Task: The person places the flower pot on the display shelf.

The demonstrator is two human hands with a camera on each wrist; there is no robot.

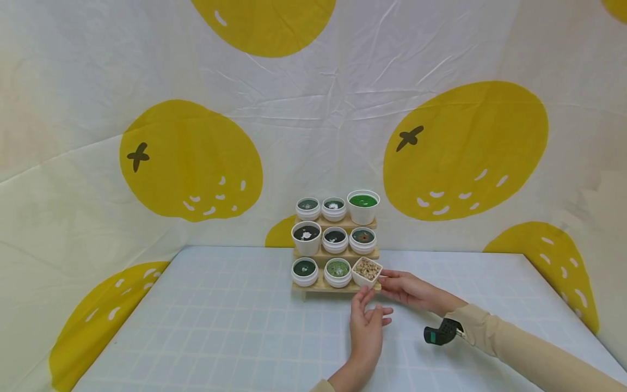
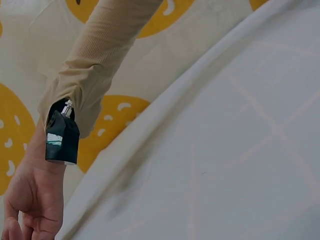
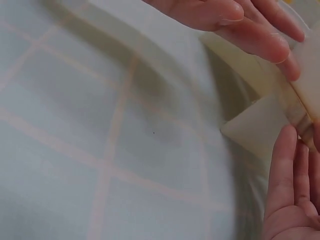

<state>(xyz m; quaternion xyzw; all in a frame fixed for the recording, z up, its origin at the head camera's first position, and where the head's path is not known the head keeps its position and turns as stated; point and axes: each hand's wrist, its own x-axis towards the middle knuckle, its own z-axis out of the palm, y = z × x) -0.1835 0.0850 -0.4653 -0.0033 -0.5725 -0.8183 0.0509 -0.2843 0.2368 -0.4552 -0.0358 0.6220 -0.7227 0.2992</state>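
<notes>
A white square bowl (image 1: 366, 272) of chopped nuts stands at the right end of a wooden tiered stand's (image 1: 320, 285) lowest shelf. Its corners are turned toward the front and sides. My right hand (image 1: 413, 292) holds the bowl's right corner with the fingertips; the far fingers are partly hidden. Below the front of the bowl is my left hand (image 1: 366, 329), fingertips up at the shelf's front edge and the other fingers loosely spread. In the right wrist view, fingers meet a white surface and the wooden edge (image 3: 300, 107).
Several round white cups (image 1: 305, 272) of dark or green contents fill the tiers. A taller cup with bright green contents (image 1: 363, 212) stands at top right. A pale checked cloth (image 1: 220, 316) covers the table, and a fruit-print curtain (image 1: 318, 136) hangs behind.
</notes>
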